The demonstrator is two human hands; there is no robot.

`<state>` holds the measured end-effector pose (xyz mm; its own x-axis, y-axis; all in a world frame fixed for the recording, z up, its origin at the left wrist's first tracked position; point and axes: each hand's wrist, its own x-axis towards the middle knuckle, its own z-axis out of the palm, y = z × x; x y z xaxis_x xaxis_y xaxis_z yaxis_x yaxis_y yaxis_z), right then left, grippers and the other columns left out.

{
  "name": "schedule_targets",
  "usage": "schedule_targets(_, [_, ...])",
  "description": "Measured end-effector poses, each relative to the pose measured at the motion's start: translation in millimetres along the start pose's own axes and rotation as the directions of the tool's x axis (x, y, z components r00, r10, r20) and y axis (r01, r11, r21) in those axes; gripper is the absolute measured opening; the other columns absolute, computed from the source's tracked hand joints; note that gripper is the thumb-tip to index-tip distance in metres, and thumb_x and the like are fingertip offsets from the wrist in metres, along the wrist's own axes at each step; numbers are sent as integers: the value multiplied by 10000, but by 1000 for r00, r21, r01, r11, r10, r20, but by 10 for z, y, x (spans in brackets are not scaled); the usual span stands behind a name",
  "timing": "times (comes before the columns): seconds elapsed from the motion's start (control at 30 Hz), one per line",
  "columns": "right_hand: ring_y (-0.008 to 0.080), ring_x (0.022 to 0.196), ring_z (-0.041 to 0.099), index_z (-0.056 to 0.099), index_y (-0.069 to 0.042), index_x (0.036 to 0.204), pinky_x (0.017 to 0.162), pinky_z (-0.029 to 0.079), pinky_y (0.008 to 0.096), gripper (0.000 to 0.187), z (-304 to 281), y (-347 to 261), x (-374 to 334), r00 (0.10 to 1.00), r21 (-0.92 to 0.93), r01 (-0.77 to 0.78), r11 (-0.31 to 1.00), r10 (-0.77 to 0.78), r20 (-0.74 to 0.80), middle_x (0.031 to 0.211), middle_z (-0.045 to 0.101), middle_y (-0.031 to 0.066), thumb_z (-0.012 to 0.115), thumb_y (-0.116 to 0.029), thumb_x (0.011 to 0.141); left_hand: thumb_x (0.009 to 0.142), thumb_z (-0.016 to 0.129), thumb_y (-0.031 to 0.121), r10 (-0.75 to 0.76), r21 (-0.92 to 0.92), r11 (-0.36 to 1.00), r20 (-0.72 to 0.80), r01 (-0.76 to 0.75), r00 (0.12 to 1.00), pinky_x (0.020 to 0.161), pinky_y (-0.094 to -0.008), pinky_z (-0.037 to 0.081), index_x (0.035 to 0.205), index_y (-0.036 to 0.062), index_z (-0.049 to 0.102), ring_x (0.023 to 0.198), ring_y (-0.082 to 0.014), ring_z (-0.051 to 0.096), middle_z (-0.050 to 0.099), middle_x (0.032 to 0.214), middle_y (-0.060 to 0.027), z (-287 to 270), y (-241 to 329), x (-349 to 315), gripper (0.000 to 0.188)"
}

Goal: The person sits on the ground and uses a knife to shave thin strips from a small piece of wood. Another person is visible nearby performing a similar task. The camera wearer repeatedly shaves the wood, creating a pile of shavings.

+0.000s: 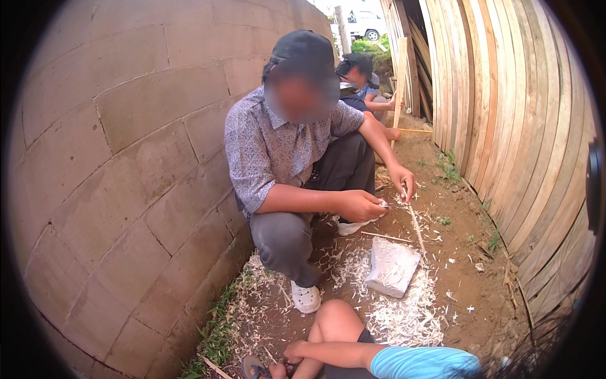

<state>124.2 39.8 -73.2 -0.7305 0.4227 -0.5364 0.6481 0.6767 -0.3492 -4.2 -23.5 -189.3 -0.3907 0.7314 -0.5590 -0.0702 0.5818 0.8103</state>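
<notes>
- Grip: the wearer's left hand and right hand are both out of view, so I cannot tell whether either is clenched, released or grasping.
- Across from the wearer, at 11 o'clock of the picture's centre, squats a co-worker in a grey patterned short-sleeved shirt (pixel 271 151). The co-worker's left hand (pixel 402 180) pinches the upper end of a long, thin, pale wooden stick (pixel 416 228); the co-worker's right hand (pixel 363 206) is closed around a thin, dark, blade-like tool (pixel 398 207) at the stick. Exact contact is too small to tell.
- The stick slants down past the 1 o'clock side of one pale, rough-faced stone block (pixel 392 266).
- Counted: one stick in hand; one thinner tan stick (pixel 386 237) on the ground at the block's 12 o'clock; two white clogs (pixel 306 297) on the co-worker.
- Pale curled wood shavings (pixel 407 322), too many to count, lie thickest at the block's 6 o'clock and spread to its 9.
- At 6 o'clock of the centre, a bare arm with a light-blue sleeve (pixel 423 361) reaches across a bent knee (pixel 339 316).
- Edges: a grey block wall (pixel 139 164) bounds 9 o'clock, a wooden slat fence (pixel 505 107) 2 o'clock. Brown dirt ground (pixel 483 300) runs between block and fence.
- Farther off at 1 o'clock, a dark-capped person (pixel 358 66) sits beside an upright wooden board (pixel 400 85).
</notes>
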Motion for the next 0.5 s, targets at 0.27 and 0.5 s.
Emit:
schedule_targets(0.27, [306, 980, 655, 704, 3, 990, 831, 505, 407, 308, 43, 12, 45, 999, 16, -3, 1000, 3, -34, 1009, 684, 187, 616, -220, 795, 938, 504, 150, 5, 2, 1000, -10, -5, 1000, 519, -334, 454, 887, 1, 556, 606, -215, 559, 590, 725, -103, -1, -7, 3, 165])
schedule_targets(0.5, [313, 1027, 636, 689, 4, 1035, 863, 496, 410, 343, -38, -33, -37, 1000, 6, -13, 1000, 13, -8, 1056, 673, 185, 610, -267, 841, 939, 499, 154, 16, 3, 1000, -17, -16, 1000, 535, -341, 456, 890, 1, 562, 624, -224, 563, 595, 737, -110, -8, 11, 4, 173])
